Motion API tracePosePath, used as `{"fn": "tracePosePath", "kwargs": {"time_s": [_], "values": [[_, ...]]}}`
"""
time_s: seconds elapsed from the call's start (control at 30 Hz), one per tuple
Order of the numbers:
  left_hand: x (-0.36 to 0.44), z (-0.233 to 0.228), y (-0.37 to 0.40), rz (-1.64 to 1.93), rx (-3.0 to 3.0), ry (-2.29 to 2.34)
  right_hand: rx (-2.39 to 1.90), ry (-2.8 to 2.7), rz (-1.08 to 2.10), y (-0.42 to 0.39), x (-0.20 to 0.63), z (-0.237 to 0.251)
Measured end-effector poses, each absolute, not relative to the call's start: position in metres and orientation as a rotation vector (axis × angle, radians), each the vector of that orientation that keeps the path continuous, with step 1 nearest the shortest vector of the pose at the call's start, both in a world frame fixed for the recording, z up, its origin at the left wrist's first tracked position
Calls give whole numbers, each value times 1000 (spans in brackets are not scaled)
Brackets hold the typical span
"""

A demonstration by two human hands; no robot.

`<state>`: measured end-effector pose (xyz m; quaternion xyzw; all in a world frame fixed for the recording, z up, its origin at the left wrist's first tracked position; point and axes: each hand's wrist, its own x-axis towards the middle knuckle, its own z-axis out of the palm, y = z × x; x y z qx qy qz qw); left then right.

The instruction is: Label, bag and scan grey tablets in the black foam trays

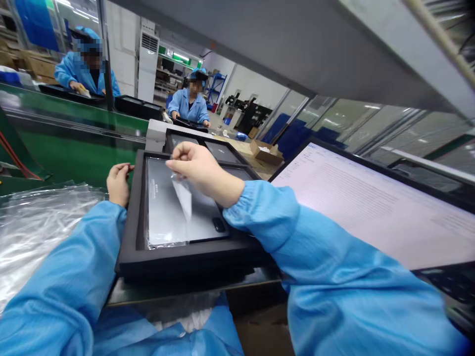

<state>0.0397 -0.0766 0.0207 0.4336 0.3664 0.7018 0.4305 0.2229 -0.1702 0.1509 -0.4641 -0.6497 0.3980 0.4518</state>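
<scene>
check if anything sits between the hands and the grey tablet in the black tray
Nothing visible does. The right hand pinches clear film lifting off the grey tablet, and the left hand rests on the black tray rim.

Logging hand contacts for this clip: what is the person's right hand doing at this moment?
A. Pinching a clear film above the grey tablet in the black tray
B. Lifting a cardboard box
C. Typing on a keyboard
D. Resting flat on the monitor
A: the right hand pinches a clear film that hangs over the grey tablet in the black tray, while the left hand grips the tray's left edge.
</scene>
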Motion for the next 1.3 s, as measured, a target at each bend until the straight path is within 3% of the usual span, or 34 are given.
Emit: {"fn": "tracePosePath", "kwargs": {"time_s": [0.13,0.23,0.4,0.5,0.63,0.73,0.83,0.97,1.3], "values": [[23,47,-91,1795,1158,694,-956,-1613,1022,-184,198,145],[9,75,-134,1452,1583,393,-866,-1624,1057,-193,195,140],[7,94,-183,1080,1986,493,-885,-1671,1115,-187,205,134],[8,93,-182,1110,2043,529,-1036,-1748,930,-180,219,143],[9,89,-177,1135,2246,580,-1564,-1909,489,-178,244,166],[14,83,-179,1335,2090,544,-1854,-1960,675,-180,255,175],[22,76,-182,1529,1878,524,-1820,-1913,944,-182,255,174],[33,69,-183,1692,1687,516,-1706,-1916,1059,-182,249,168],[13,54,-138,2009,794,592,-1738,-2079,946,-189,250,175]]}}
